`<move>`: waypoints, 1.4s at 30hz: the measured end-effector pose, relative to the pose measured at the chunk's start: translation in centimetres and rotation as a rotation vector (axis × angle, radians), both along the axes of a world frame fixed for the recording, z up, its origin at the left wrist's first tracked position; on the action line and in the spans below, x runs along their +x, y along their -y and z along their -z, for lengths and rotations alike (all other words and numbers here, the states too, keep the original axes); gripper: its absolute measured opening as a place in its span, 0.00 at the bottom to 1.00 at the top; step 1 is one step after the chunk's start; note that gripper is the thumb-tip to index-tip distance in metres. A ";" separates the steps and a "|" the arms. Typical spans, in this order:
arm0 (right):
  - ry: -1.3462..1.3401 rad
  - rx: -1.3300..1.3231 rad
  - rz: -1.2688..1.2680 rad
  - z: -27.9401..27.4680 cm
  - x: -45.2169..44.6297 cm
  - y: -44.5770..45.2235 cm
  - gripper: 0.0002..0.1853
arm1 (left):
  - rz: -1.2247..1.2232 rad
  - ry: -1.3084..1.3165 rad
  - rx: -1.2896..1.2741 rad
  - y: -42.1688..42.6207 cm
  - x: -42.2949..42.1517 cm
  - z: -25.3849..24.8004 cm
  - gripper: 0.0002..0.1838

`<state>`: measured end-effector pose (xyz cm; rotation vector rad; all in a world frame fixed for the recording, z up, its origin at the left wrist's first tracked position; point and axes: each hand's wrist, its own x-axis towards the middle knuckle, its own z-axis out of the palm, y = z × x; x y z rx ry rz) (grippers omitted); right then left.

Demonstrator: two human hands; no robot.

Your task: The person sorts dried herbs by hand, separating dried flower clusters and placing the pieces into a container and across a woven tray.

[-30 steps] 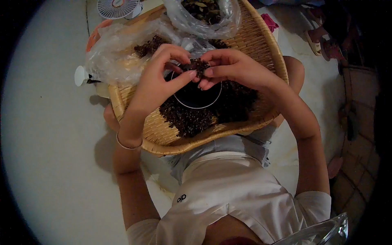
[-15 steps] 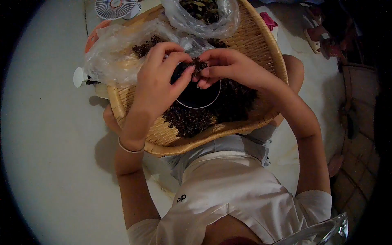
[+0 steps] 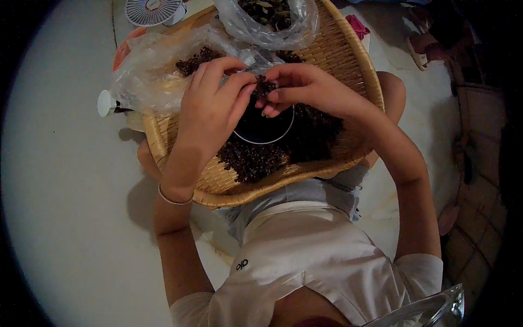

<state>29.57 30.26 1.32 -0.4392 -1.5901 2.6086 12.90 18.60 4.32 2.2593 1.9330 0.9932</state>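
Between my hands is a small cluster of dark brown dried bits (image 3: 263,87), too fine to name exactly. My right hand (image 3: 297,87) pinches it from the right with thumb and fingers. My left hand (image 3: 215,98) has its thumb and forefinger drawn together at the cluster's left side; its fingertips partly hide what they grip. Directly below is a dark round bowl (image 3: 264,128) with a thin pale rim, its upper part covered by my hands. Around it, heaps of the same dark bits (image 3: 253,161) lie on a woven basket tray (image 3: 357,71).
A clear plastic bag (image 3: 147,82) with more dark clusters lies at the tray's left. Another open bag (image 3: 302,32) holds dried, leafy-looking pieces. A small white fan (image 3: 154,11) stands beyond the tray. At the right, another person's sandalled foot (image 3: 419,52) is on the floor.
My left thumb has drawn up against its forefinger, and the left fingers have shifted slightly at the cluster. My right hand stays almost in place, still pinching it.
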 end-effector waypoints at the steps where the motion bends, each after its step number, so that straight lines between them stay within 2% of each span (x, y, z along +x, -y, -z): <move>1: 0.000 0.000 0.001 0.0 0.0 0.0 0.15 | 0.004 -0.012 0.007 0.0 0.0 0.0 0.08; 10: 0.010 -0.029 0.030 -0.4 0.1 0.0 0.14 | 0.002 0.123 -0.031 0.1 0.3 -1.0 0.09; 26: 0.005 0.021 -0.014 -0.2 0.1 -0.2 0.14 | 0.081 0.015 -0.083 0.2 0.4 -1.0 0.09; 34: 0.024 0.018 -0.005 -0.5 0.2 -0.1 0.15 | 0.101 0.221 -0.139 0.1 0.0 -0.9 0.08; 42: 0.013 0.018 -0.021 -0.2 0.1 -0.2 0.14 | 0.100 0.114 -0.136 0.1 0.2 -0.7 0.07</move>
